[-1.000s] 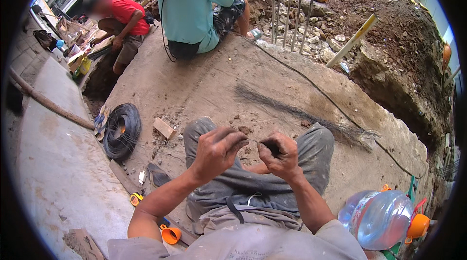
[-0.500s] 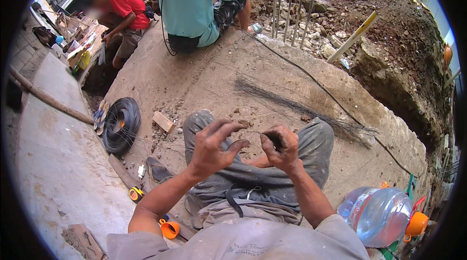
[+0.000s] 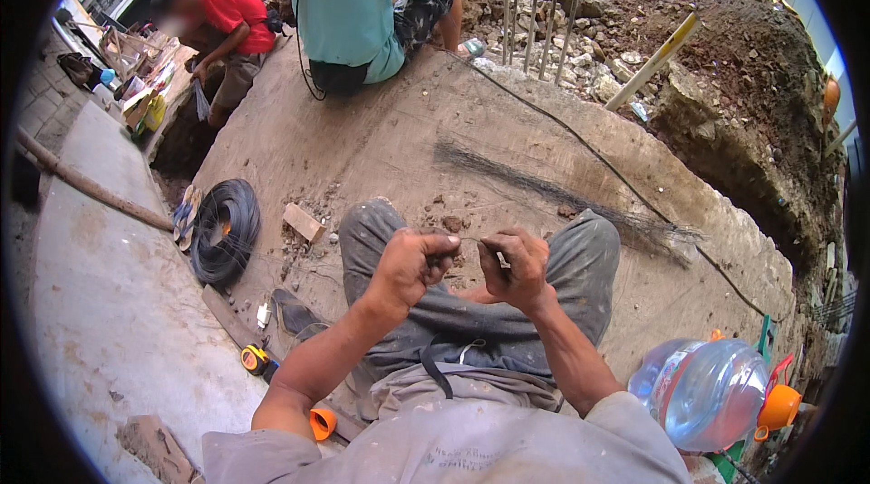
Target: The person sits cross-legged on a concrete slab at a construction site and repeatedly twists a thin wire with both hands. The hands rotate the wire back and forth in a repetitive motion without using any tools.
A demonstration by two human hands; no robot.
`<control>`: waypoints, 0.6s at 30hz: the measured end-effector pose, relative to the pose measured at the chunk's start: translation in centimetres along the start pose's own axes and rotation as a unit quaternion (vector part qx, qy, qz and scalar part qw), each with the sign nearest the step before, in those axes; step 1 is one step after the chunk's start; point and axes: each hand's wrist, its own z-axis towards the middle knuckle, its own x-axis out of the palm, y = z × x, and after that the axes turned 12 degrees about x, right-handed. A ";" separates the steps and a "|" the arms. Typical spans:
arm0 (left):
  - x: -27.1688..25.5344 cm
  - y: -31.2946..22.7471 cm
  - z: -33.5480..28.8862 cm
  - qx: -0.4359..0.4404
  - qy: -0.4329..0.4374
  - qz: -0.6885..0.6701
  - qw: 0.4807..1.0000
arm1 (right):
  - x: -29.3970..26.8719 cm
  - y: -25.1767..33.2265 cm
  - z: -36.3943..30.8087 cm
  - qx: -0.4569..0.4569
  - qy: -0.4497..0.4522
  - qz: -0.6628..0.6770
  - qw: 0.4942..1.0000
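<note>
A thin dark wire [image 3: 470,239] spans the small gap between my hands, above my crossed legs. My left hand [image 3: 412,265] is closed, thumb against the curled fingers, pinching one end of it. Facing it, my right hand [image 3: 517,268] pinches the other end between thumb and fingertips. Beyond my knees a loose bundle of cut dark wires [image 3: 544,189] lies on the concrete slab [image 3: 381,153]. To the left rests a coil of black wire [image 3: 225,232], with a pair of work gloves [image 3: 187,216] beside it.
A brick piece [image 3: 304,222] sits near my left knee. By my left arm are a tape measure [image 3: 255,360] and an orange cup [image 3: 323,423]. A large water bottle [image 3: 707,393] lies at right. Upright steel bars [image 3: 548,22] and two co-workers [image 3: 353,13] [image 3: 237,26] are ahead.
My left hand's spread fingers have closed onto the wire, and it has shifted slightly right and down. My right hand has moved a little left, still pinching.
</note>
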 end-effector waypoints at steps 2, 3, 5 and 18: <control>-1.0 0.6 0.7 -0.094 0.053 -0.134 0.985 | 0.1 -0.3 0.0 -0.027 -0.012 -0.028 0.999; -1.1 0.7 0.5 -0.109 0.077 -0.164 0.977 | 0.0 -0.5 0.1 -0.040 -0.018 -0.050 0.998; -1.4 2.1 0.1 -0.084 0.093 -0.199 0.972 | -0.4 0.2 0.5 -0.012 -0.052 -0.100 0.994; 3.6 12.1 -6.6 0.337 0.205 0.353 0.848 | -5.9 5.7 -10.9 0.673 -0.108 0.370 0.632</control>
